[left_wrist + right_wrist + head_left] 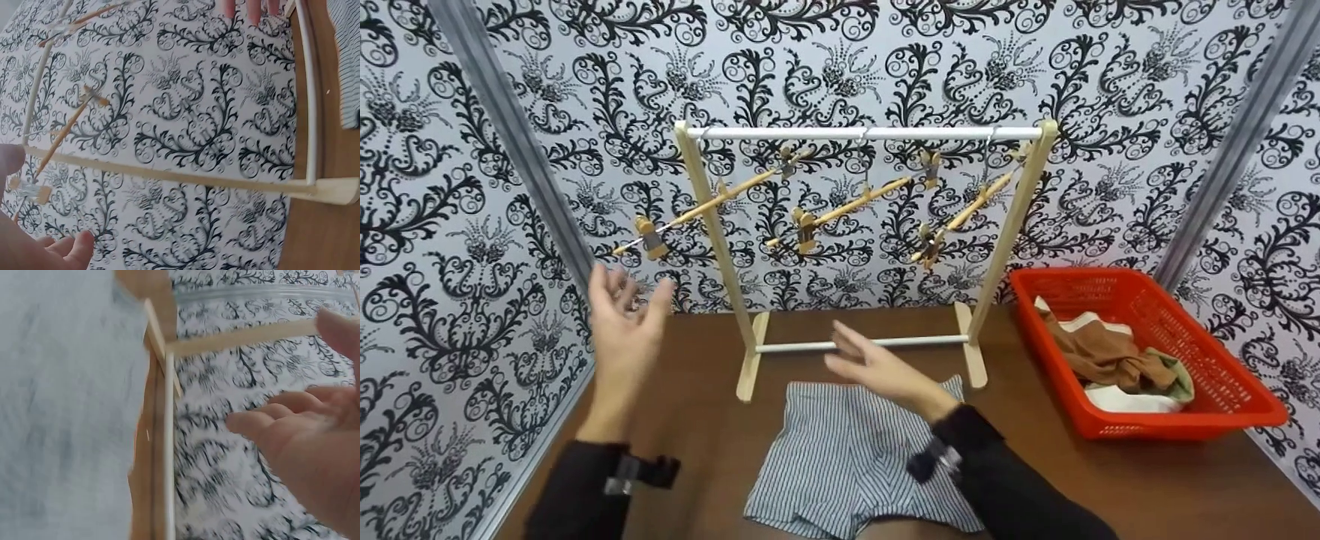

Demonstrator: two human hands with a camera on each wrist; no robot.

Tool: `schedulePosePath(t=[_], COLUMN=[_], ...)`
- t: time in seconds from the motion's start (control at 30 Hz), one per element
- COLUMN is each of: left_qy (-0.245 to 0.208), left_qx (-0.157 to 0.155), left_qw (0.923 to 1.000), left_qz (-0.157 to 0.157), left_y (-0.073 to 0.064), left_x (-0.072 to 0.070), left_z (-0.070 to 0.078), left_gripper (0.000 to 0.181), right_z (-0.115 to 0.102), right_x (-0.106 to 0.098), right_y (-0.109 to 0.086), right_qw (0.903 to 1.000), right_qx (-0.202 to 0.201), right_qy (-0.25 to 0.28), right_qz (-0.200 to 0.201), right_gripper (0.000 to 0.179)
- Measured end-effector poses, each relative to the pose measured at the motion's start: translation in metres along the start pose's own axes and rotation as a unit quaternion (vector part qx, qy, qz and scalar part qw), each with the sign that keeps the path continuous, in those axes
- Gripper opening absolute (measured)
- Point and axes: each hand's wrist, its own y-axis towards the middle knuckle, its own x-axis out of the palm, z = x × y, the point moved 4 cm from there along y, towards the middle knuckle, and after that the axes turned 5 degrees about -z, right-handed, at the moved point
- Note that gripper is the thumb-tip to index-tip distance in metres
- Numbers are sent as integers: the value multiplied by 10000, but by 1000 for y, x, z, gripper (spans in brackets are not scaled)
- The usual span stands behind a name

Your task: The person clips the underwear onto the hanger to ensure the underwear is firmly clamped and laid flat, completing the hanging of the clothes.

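Note:
My left hand (pixel 626 326) is raised at the left of the rack, fingers spread and loosely bent, with nothing in it. It is nearest to the left wooden clip hanger (pixel 720 199), whose near clip (pixel 651 238) hangs just beyond the fingertips. Over the striped shorts (pixel 840 457) my right hand (pixel 889 369) reaches leftward, its fingers extended and holding nothing. The shorts lie flat on the table, waistband toward the rack, partly covered by the right forearm. A middle hanger (pixel 862 201) and a right hanger (pixel 979 201) also hang from the white rod (pixel 780 133).
A wooden rack frame (pixel 975 367) stands on the brown table (pixel 682 420), with a low white crossbar (pixel 915 341). At the right, a red plastic basket (pixel 1230 425) contains crumpled brown, white and green cloth (pixel 1102 352). Patterned walls (pixel 840 45) enclose the back and sides.

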Motion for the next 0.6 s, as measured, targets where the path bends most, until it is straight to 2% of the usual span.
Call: schedulePosePath(t=[0.03, 0.1, 0.2, 0.37, 0.5, 0.6], left_qy=[3, 80, 218, 199, 13, -199], left_qx=[39, 97, 168, 184, 244, 238], left_qw=[10000, 9999, 9996, 9996, 9997, 9995], left_qz=[34, 69, 51, -28, -58, -18], left_y=[3, 8, 12, 16, 17, 18], left_x=[-2, -6, -7, -6, -7, -10], left_z=[5, 12, 19, 22, 23, 26], left_gripper=[98, 97, 94, 88, 75, 65], right_z=[-5, -18, -40, -76, -96, -106], right_x=[3, 11, 25, 50, 63, 68], right_y=[10, 29, 51, 71, 85, 98], right_qw=[9985, 9893, 9718, 9570, 9507, 9410], right_qx=[-6, -79, -299, -701, -813, -822], right_qy=[536, 1429, 2268, 2727, 2857, 3078], right_qz=[98, 292, 568, 703, 890, 1142], right_gripper=[83, 82, 79, 74, 70, 68])
